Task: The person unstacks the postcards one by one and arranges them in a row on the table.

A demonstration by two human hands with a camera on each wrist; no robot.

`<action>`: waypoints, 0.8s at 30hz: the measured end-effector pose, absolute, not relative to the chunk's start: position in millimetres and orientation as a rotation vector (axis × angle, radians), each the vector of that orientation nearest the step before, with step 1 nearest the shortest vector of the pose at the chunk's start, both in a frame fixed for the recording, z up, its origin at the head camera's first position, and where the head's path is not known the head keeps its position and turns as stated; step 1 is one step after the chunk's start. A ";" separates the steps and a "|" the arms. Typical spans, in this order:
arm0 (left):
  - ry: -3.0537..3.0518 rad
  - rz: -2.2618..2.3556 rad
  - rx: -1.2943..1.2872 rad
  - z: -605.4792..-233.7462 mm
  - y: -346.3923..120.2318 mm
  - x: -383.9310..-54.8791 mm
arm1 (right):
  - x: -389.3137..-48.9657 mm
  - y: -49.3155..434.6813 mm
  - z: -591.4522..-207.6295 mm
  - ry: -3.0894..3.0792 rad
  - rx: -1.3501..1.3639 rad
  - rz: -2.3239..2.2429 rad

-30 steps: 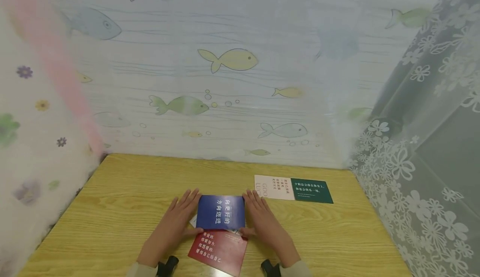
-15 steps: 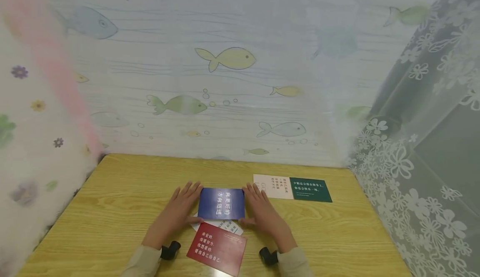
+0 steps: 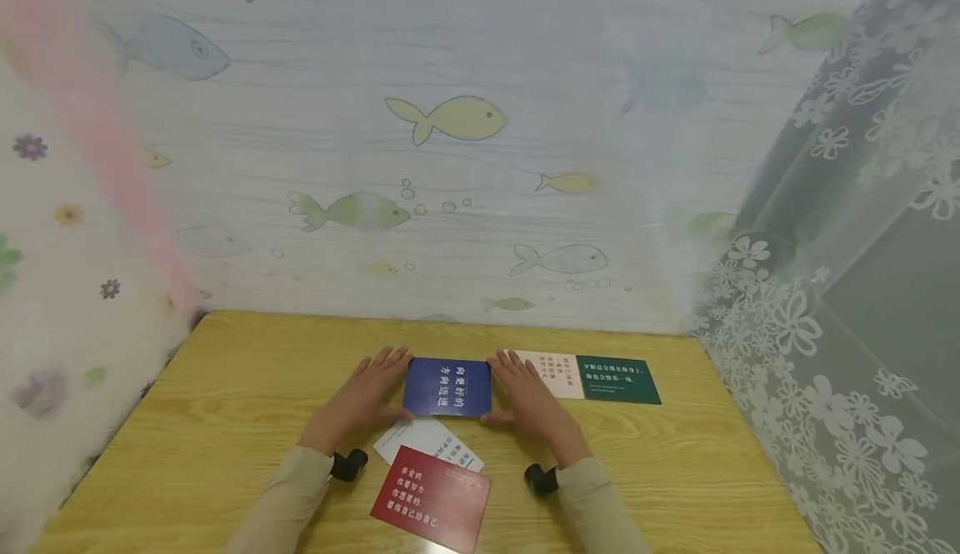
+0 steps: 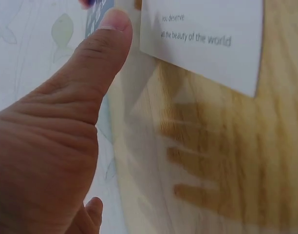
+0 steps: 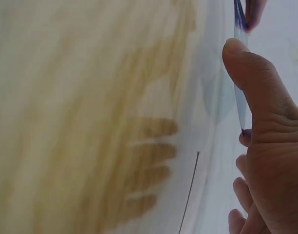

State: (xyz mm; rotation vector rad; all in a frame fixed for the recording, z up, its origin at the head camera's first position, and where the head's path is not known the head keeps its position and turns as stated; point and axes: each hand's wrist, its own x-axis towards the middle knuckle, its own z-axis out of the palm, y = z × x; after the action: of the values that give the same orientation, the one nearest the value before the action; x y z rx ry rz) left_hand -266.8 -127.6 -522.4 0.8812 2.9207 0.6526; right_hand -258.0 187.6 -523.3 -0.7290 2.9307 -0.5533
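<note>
A blue card (image 3: 447,387) with white characters is held by its two short ends, raised over the far half of the table. My left hand (image 3: 363,391) pinches its left end; in the left wrist view the thumb presses the card's face (image 4: 99,12). At the opposite end my right hand (image 3: 528,396) pinches it between thumb and fingers, and the right wrist view shows the card edge-on (image 5: 241,105). Below it, nearer the body, lie a white card (image 3: 420,436) with printed text and a red card (image 3: 431,500) that overlaps its lower part.
Behind the right hand, a pale pink card (image 3: 562,377) and a dark green card (image 3: 617,379) lie side by side on the glossy wood-grain table (image 3: 247,404). Fish-printed cloth (image 3: 450,204) hangs along the back edge. Lace curtain (image 3: 825,421) borders the right side.
Both hands have carried the blue card away from the body and slightly right. More of the white card shows now, while the right fingers overlap the pink card. Table cards stay put.
</note>
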 end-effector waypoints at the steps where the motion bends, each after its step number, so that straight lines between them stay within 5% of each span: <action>1: 2.909 0.667 0.873 -522.3 -126.5 -269.0 | -260.9 188.7 -523.1 2.924 -0.722 -0.547; 24: 2.766 0.738 0.785 -527.7 -103.0 -317.8 | -302.1 209.2 -527.3 2.846 -0.605 -0.552</action>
State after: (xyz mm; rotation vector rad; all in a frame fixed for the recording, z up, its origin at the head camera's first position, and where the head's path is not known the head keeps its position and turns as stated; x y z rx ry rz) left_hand -317.8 -103.0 -527.7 0.7850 2.7663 0.7375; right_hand -302.1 209.2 -527.3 -0.6053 2.8462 -0.5522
